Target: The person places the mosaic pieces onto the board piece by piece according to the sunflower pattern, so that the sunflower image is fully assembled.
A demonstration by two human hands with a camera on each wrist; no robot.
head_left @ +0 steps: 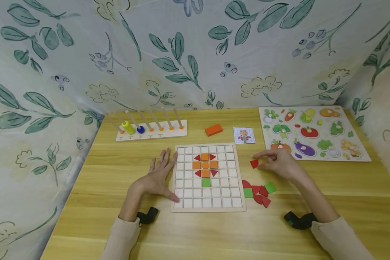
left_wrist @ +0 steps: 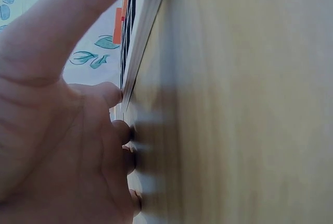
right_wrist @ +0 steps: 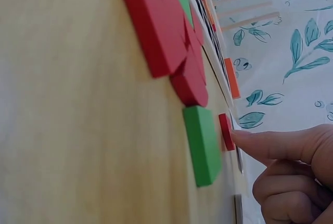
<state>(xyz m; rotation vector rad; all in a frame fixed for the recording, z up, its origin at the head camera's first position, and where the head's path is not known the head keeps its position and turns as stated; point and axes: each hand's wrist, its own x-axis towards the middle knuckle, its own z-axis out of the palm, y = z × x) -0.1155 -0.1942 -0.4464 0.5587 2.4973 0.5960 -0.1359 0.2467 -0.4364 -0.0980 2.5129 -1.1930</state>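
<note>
A square wooden grid board (head_left: 186, 204) lies flat. On it, orange squares surround an orange round piece (head_left: 205, 165), with red pieces at the corners and a green square (head_left: 206, 182) below. My left hand (head_left: 152, 182) rests spread at the board's left edge, thumb at the lower left corner; the left wrist view shows its palm beside the board's side. Right of the board, my right hand (head_left: 276, 165) pinches a small red block (head_left: 254, 164) at thumb and index finger. Below it lies a cluster of red pieces (right_wrist: 156, 31) and green pieces (right_wrist: 203, 146).
A pattern card (head_left: 244, 135) and an orange block (head_left: 213, 130) lie behind the board. At the back left stands a peg rack (head_left: 169, 134) with yellow and blue beads. A vegetable puzzle board (head_left: 354, 153) lies at the back right. Patterned cloth (head_left: 195, 54) hangs behind the table.
</note>
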